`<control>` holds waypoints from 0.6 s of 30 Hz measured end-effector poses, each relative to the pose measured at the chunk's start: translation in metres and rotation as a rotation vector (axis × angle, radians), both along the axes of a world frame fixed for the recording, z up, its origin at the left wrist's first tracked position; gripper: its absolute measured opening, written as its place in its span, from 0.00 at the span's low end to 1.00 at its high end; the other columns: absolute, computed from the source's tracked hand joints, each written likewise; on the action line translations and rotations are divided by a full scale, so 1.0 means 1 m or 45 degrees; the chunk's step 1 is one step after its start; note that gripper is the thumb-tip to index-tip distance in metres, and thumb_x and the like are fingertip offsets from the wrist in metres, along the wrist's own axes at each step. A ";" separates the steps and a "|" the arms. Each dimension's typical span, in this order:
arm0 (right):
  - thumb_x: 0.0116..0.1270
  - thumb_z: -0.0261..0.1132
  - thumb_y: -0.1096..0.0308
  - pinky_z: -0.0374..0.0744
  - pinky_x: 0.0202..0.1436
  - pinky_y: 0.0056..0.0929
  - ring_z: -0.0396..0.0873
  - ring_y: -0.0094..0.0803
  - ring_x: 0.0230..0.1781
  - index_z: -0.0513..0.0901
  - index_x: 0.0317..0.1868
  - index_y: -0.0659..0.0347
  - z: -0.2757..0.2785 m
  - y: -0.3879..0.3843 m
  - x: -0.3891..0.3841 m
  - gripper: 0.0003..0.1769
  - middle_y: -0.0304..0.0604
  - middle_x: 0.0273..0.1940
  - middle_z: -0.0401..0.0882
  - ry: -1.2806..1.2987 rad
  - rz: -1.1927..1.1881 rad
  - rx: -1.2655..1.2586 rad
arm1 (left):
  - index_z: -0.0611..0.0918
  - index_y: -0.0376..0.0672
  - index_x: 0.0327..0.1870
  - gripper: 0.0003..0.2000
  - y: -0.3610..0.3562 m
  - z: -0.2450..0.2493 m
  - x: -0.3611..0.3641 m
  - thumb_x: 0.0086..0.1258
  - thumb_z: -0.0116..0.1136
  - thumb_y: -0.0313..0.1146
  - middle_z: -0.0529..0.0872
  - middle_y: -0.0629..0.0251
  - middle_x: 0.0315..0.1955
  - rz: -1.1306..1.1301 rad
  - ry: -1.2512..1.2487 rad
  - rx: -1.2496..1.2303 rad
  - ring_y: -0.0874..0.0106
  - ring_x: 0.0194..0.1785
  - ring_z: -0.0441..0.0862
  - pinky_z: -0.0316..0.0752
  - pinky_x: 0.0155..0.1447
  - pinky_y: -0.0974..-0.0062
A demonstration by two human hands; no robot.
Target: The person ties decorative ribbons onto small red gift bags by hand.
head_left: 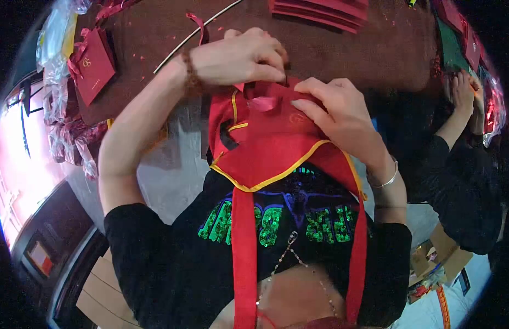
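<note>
Just beyond the yellow-edged red apron, at the near edge of the brown table, is a red card or bag with a gold emblem and a pink ribbon. My left hand, a beaded bracelet on its wrist, curls over the item's far edge with bent fingers; what they hold is hidden. My right hand, with a silver bangle on its wrist, pinches the item's right upper side between thumb and fingers.
The brown table holds a stack of red cards at the far side, a thin white rod and a ribboned red bag at left beside clear plastic packets. At right, another person's hands are near green and red items.
</note>
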State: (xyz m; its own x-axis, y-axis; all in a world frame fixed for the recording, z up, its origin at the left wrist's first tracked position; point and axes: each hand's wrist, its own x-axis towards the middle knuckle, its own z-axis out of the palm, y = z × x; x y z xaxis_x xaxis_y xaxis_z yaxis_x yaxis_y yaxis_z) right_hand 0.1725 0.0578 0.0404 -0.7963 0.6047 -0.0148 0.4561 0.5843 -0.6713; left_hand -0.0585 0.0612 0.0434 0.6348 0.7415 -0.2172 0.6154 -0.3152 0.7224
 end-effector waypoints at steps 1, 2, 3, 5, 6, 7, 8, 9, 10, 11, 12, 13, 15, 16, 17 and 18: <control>0.60 0.63 0.64 0.72 0.40 0.33 0.77 0.41 0.29 0.79 0.38 0.58 0.000 -0.001 0.000 0.09 0.44 0.30 0.79 0.059 0.009 0.001 | 0.81 0.37 0.31 0.11 0.004 0.002 0.002 0.65 0.53 0.37 0.79 0.57 0.44 -0.100 0.006 -0.161 0.62 0.54 0.72 0.62 0.60 0.67; 0.60 0.63 0.64 0.72 0.40 0.33 0.77 0.41 0.29 0.79 0.38 0.58 0.001 -0.002 -0.001 0.09 0.44 0.30 0.79 0.058 0.013 0.003 | 0.81 0.37 0.31 0.11 0.008 0.001 0.003 0.65 0.53 0.37 0.79 0.57 0.44 -0.095 0.006 -0.160 0.62 0.54 0.72 0.62 0.60 0.67; 0.60 0.63 0.64 0.72 0.39 0.33 0.76 0.40 0.29 0.79 0.37 0.58 0.002 -0.002 -0.003 0.08 0.44 0.30 0.79 0.076 0.036 -0.003 | 0.80 0.35 0.30 0.11 0.014 -0.002 0.004 0.64 0.54 0.36 0.80 0.56 0.41 -0.204 -0.104 -0.350 0.62 0.52 0.73 0.63 0.59 0.67; 0.60 0.63 0.65 0.72 0.39 0.32 0.76 0.40 0.29 0.79 0.37 0.58 0.004 -0.001 -0.004 0.08 0.43 0.30 0.79 0.091 0.063 -0.007 | 0.80 0.31 0.28 0.11 0.024 -0.019 0.007 0.61 0.56 0.33 0.80 0.55 0.33 -0.311 -0.229 -0.841 0.63 0.45 0.75 0.66 0.53 0.67; 0.60 0.63 0.65 0.72 0.39 0.32 0.76 0.40 0.29 0.79 0.37 0.58 0.005 0.000 -0.004 0.08 0.43 0.30 0.79 0.080 0.079 -0.022 | 0.80 0.31 0.28 0.11 0.026 -0.019 0.010 0.61 0.56 0.33 0.80 0.55 0.33 -0.306 -0.232 -0.838 0.63 0.45 0.75 0.66 0.53 0.67; 0.59 0.64 0.65 0.72 0.38 0.32 0.76 0.40 0.29 0.79 0.37 0.58 0.005 0.001 -0.005 0.08 0.43 0.30 0.79 0.069 0.094 -0.038 | 0.79 0.31 0.28 0.10 0.028 -0.019 0.012 0.61 0.56 0.32 0.80 0.57 0.32 -0.366 -0.231 -0.861 0.64 0.44 0.75 0.66 0.51 0.67; 0.59 0.64 0.65 0.72 0.38 0.32 0.76 0.40 0.29 0.79 0.37 0.58 0.005 0.001 -0.005 0.08 0.43 0.30 0.79 0.068 0.098 -0.038 | 0.79 0.31 0.27 0.10 0.029 -0.019 0.012 0.61 0.56 0.31 0.79 0.58 0.30 -0.425 -0.231 -0.883 0.66 0.43 0.75 0.67 0.50 0.67; 0.59 0.64 0.66 0.72 0.38 0.32 0.76 0.41 0.29 0.79 0.38 0.58 0.004 0.002 -0.004 0.09 0.44 0.30 0.79 0.075 0.083 -0.034 | 0.78 0.32 0.28 0.09 0.029 -0.022 0.012 0.62 0.56 0.31 0.78 0.60 0.31 -0.456 -0.340 -0.896 0.68 0.43 0.74 0.66 0.51 0.68; 0.58 0.65 0.66 0.72 0.38 0.32 0.76 0.41 0.29 0.80 0.39 0.58 0.003 0.002 -0.003 0.09 0.44 0.30 0.79 0.083 0.065 -0.031 | 0.78 0.32 0.28 0.09 0.028 -0.024 0.011 0.62 0.56 0.31 0.78 0.60 0.31 -0.454 -0.341 -0.896 0.68 0.43 0.74 0.66 0.51 0.68; 0.58 0.65 0.66 0.72 0.38 0.32 0.76 0.41 0.29 0.80 0.39 0.58 0.004 0.002 -0.003 0.09 0.44 0.30 0.79 0.082 0.065 -0.033 | 0.77 0.32 0.27 0.10 0.027 -0.025 0.010 0.62 0.56 0.31 0.78 0.60 0.33 -0.389 -0.332 -0.886 0.68 0.44 0.74 0.66 0.52 0.69; 0.57 0.65 0.66 0.72 0.38 0.32 0.75 0.41 0.29 0.80 0.39 0.59 0.005 0.004 -0.003 0.10 0.43 0.30 0.79 0.042 0.067 -0.106 | 0.77 0.33 0.27 0.10 0.026 -0.025 0.009 0.63 0.56 0.32 0.78 0.60 0.35 -0.323 -0.324 -0.875 0.68 0.44 0.74 0.66 0.52 0.69; 0.57 0.66 0.66 0.72 0.38 0.32 0.75 0.41 0.29 0.81 0.40 0.59 0.004 0.004 -0.004 0.11 0.43 0.31 0.80 0.004 0.068 -0.179 | 0.77 0.33 0.27 0.10 0.025 -0.028 0.008 0.63 0.56 0.32 0.78 0.60 0.35 -0.325 -0.323 -0.875 0.68 0.44 0.74 0.66 0.52 0.69; 0.56 0.66 0.66 0.72 0.38 0.32 0.75 0.40 0.29 0.81 0.41 0.59 0.002 0.007 -0.004 0.12 0.44 0.31 0.80 0.030 0.074 -0.197 | 0.79 0.35 0.31 0.13 0.023 -0.030 0.007 0.65 0.56 0.39 0.76 0.70 0.30 -0.349 -0.427 -0.609 0.78 0.34 0.71 0.66 0.38 0.77; 0.56 0.66 0.66 0.73 0.38 0.32 0.75 0.39 0.29 0.82 0.41 0.59 0.001 0.009 -0.003 0.12 0.44 0.32 0.80 0.056 0.085 -0.214 | 0.79 0.35 0.31 0.13 0.023 -0.027 0.007 0.65 0.56 0.39 0.76 0.70 0.30 -0.350 -0.428 -0.609 0.78 0.34 0.71 0.66 0.38 0.77; 0.56 0.66 0.66 0.73 0.38 0.32 0.75 0.39 0.29 0.82 0.41 0.59 0.000 0.009 -0.003 0.12 0.44 0.32 0.80 0.055 0.086 -0.214 | 0.77 0.35 0.28 0.13 0.022 -0.024 0.006 0.65 0.56 0.37 0.77 0.65 0.34 -0.312 -0.399 -0.647 0.73 0.41 0.72 0.65 0.46 0.74; 0.56 0.66 0.66 0.73 0.38 0.31 0.75 0.39 0.30 0.82 0.42 0.59 0.000 0.010 -0.001 0.12 0.44 0.32 0.81 0.059 0.073 -0.262 | 0.75 0.34 0.25 0.13 0.022 -0.021 0.006 0.65 0.57 0.35 0.77 0.59 0.38 -0.272 -0.369 -0.685 0.67 0.47 0.72 0.65 0.54 0.70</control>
